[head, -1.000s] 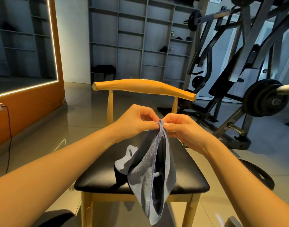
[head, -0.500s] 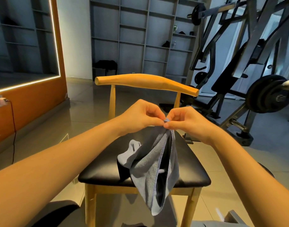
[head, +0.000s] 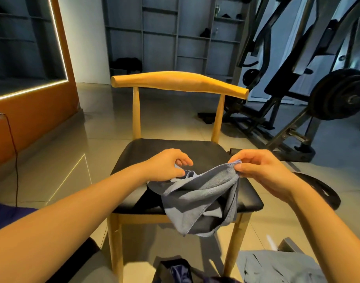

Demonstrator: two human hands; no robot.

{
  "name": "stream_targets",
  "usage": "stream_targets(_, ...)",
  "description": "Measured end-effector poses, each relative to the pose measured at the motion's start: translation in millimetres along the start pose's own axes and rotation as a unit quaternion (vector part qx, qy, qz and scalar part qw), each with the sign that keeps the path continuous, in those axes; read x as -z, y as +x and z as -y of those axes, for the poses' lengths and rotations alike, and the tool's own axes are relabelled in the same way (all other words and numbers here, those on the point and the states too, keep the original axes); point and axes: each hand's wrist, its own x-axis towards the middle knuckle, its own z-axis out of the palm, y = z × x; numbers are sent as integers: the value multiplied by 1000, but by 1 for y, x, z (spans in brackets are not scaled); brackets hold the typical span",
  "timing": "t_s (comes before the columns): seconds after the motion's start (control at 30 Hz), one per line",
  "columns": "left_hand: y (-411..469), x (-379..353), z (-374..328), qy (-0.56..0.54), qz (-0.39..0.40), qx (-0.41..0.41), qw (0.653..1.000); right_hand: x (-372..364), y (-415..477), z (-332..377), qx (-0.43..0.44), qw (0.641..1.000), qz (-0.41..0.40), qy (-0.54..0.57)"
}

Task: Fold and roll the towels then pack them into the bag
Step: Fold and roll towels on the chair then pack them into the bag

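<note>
Over the front half of the chair (head: 175, 148) seat, a grey towel (head: 199, 193) is held, bunched and twisted. Its lower folds are draped past the seat's front edge, toward 6 o'clock.

The right hand (head: 262, 172) is placed at 3 o'clock of the towel. One corner is clamped between its thumb and forefinger and is raised clear of the seat.

The left hand (head: 165, 168) is placed at 9 o'clock of the towel, fingers curled. A strip of cloth is seen between thumb and fingers, so the opposite end is recorded as pinched. The upper hem is stretched between the two hands.

A second grey cloth (head: 277, 266) is noted on the floor at 5 o'clock of the chair. A dark item (head: 175, 270) is noted at 6 o'clock; its nature cannot be told. A weight plate (head: 322, 193) lies flat at 3 o'clock. A gym machine (head: 287, 78) is recorded at 2 o'clock and shelving (head: 165, 37) at 12 o'clock.
</note>
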Motion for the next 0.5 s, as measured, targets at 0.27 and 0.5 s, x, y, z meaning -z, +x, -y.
stream_targets(0.27, 28, 22, 18, -73, -11, 109, 991, 26, 5, -3, -13, 999, -45, -5)
stream_targets(0.5, 16, 64, 10, -151, -174, 134, 964, 41, 22, -9, -15, 988, -132, 80)
